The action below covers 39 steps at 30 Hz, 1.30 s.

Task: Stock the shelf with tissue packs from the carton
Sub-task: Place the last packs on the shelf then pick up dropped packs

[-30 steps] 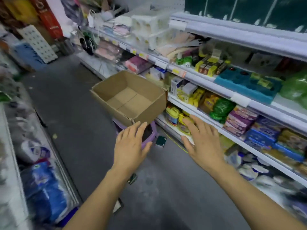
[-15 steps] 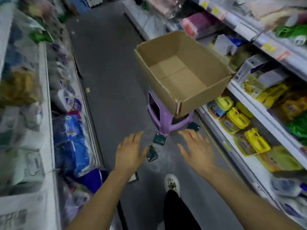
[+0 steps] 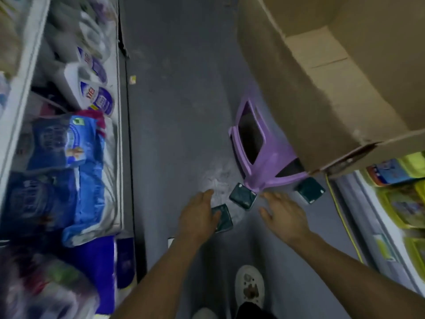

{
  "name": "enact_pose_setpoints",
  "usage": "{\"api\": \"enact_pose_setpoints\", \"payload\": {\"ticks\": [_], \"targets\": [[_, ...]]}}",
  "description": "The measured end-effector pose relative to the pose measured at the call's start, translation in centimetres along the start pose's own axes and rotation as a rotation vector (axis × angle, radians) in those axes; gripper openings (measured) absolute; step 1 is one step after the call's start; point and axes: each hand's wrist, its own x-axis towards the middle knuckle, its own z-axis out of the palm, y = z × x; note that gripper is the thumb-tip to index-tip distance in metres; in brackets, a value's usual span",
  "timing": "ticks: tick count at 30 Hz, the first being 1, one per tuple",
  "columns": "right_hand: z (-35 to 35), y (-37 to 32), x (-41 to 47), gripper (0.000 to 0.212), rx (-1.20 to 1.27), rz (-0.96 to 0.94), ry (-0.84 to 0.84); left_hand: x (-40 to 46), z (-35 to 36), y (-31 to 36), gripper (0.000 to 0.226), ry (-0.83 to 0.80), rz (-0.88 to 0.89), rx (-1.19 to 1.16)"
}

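Note:
Three dark green tissue packs lie on the grey floor: one [image 3: 223, 218] partly under my left hand [image 3: 199, 217], one [image 3: 243, 196] at the foot of the purple stool, one [image 3: 310, 190] further right. My left hand reaches down over the nearest pack, fingers relaxed; whether it touches the pack is unclear. My right hand [image 3: 281, 215] hovers open between the middle and right packs, holding nothing. The brown carton [image 3: 305, 93] sits on the purple stool [image 3: 264, 162], and the part of its inside that shows is bare.
Shelves of blue and white wrapped packs [image 3: 66, 162] line the left. On the right, a low white shelf [image 3: 377, 217] holds yellow and green items. My white shoe [image 3: 249, 285] stands on the floor below my hands. A white scrap [image 3: 132, 79] lies further up the aisle.
The view has tilted down and moved closer to the floor. Both hands have dropped toward the fallen packs; my left hand now covers part of the nearest one.

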Motion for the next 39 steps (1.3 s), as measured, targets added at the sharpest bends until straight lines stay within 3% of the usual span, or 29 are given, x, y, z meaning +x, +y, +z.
{"api": "enact_pose_setpoints", "payload": {"ticks": [11,17,20,24,28,31,34,37,39], "targets": [[20.5,7.4,12.5,0.036,-0.021,0.116,-0.116,13.8,17.5,-11.9,0.068,-0.103,-0.094,-0.119],[27.5,9.9,16.5,0.042,-0.017,0.161,-0.115,19.1,22.5,-15.2,0.087,-0.189,-0.005,0.028],[29.6,10.6,17.9,0.046,-0.062,0.156,-0.106,21.0,23.6,-15.7,0.096,-0.222,0.06,0.22],[31.2,10.9,19.4,0.056,-0.122,0.177,-0.093,22.4,25.4,-16.1,0.085,-0.189,0.125,0.534],[31.7,11.4,20.3,0.07,-0.145,0.222,-0.09,23.2,26.9,-16.7,0.076,-0.2,0.138,0.603],[31.7,11.3,20.6,0.068,-0.135,0.241,-0.149,23.0,27.3,-16.8,0.07,-0.237,0.111,0.625],[31.6,11.2,19.9,0.067,0.077,0.263,-0.224,22.4,27.0,-16.8,0.065,-0.289,0.056,0.515],[29.5,10.7,17.7,0.061,0.374,0.311,-0.219,20.9,24.7,-16.4,0.04,-0.326,-0.076,0.144],[26.8,9.4,15.6,0.053,0.6,0.351,-0.241,18.9,22.4,-15.9,0.037,-0.306,-0.202,-0.128]]}}
